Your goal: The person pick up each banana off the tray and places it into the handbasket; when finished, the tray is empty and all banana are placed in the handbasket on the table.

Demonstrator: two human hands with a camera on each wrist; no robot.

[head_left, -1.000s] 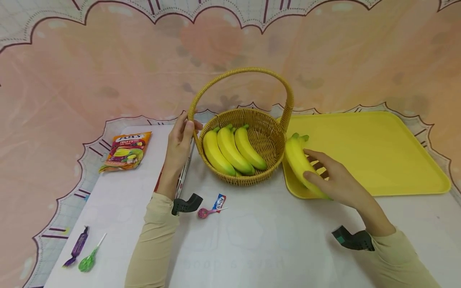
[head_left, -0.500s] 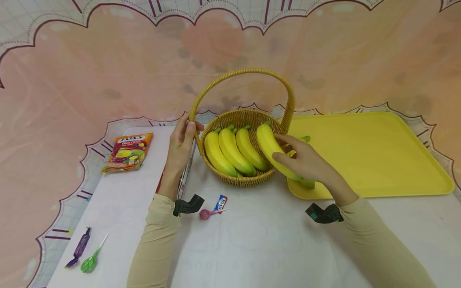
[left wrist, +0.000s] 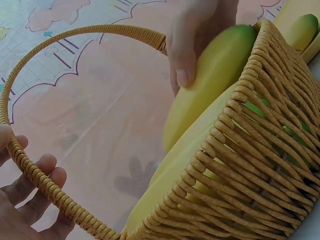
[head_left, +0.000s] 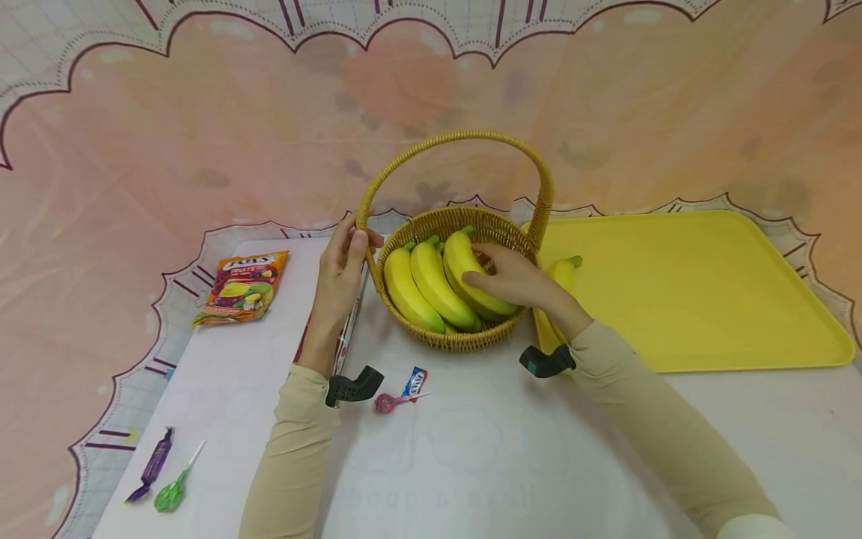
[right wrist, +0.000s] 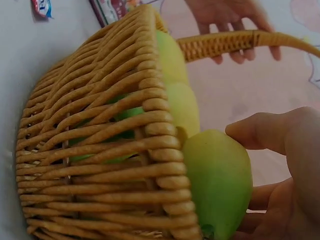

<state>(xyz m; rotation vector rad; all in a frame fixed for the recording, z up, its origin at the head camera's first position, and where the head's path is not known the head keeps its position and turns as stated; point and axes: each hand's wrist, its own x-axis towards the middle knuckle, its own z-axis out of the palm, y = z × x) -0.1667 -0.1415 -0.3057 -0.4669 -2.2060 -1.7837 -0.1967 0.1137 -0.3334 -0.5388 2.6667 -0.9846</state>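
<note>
My right hand (head_left: 512, 281) grips a yellow banana (head_left: 459, 262) with a green tip, over the right part of a wicker basket (head_left: 451, 342). In the right wrist view the held banana (right wrist: 217, 180) is level with the rim, its green end toward the camera. Other bananas (head_left: 412, 292) lie side by side in the basket's left part. My left hand (head_left: 340, 273) holds the left foot of the tall arched handle (head_left: 465, 135), thumb in front and fingers behind, as the left wrist view also shows. Another banana (head_left: 562, 272) lies at the tray's left end, partly behind my right wrist.
A yellow tray (head_left: 694, 292) stands right of the basket. An orange candy bag (head_left: 244, 288) lies at the left. A flat box (head_left: 350, 322) is partly under my left forearm. A pink lollipop (head_left: 384, 403), a green lollipop (head_left: 170, 495) and wrapped candies (head_left: 158, 458) lie nearer.
My right hand has carried the banana leftward from the tray, over the rim and into the basket beside the others. The left hand has stayed on the handle.
</note>
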